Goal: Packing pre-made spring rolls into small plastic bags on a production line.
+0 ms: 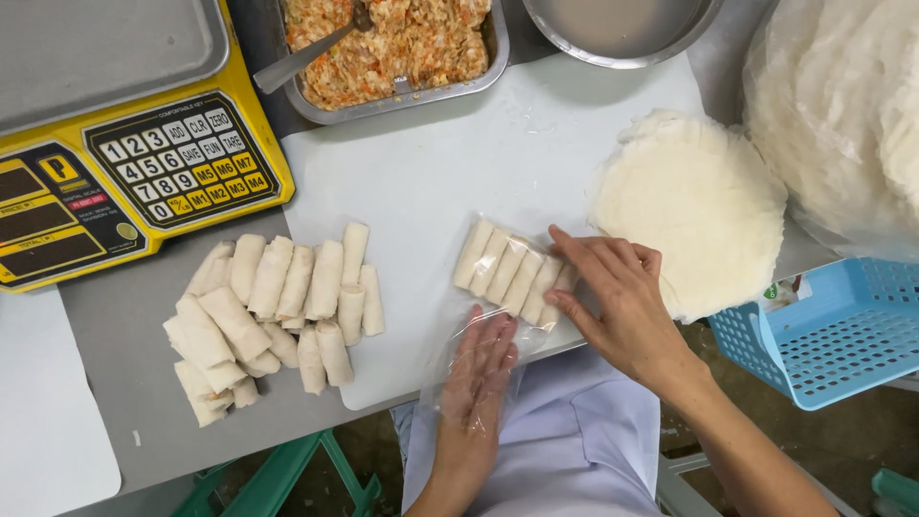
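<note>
A clear plastic bag [450,354] lies on the white cutting board [431,172], holding a row of several pale spring rolls [507,271]. My left hand [479,369] is inside the bag's open end, flat on the board, fingers apart. My right hand [622,297] rests on the bag's right side, with its fingertips pressing against the rolls. A loose pile of several more spring rolls [273,311] lies to the left, partly on the board and partly on the grey table.
A stack of round wrappers [694,196] sits right of the board, with a bagged stack [842,105] beyond. A metal tray of filling [402,43] with a spoon, a metal bowl [622,29], a yellow scale [124,134] and a blue basket [823,330] surround the board.
</note>
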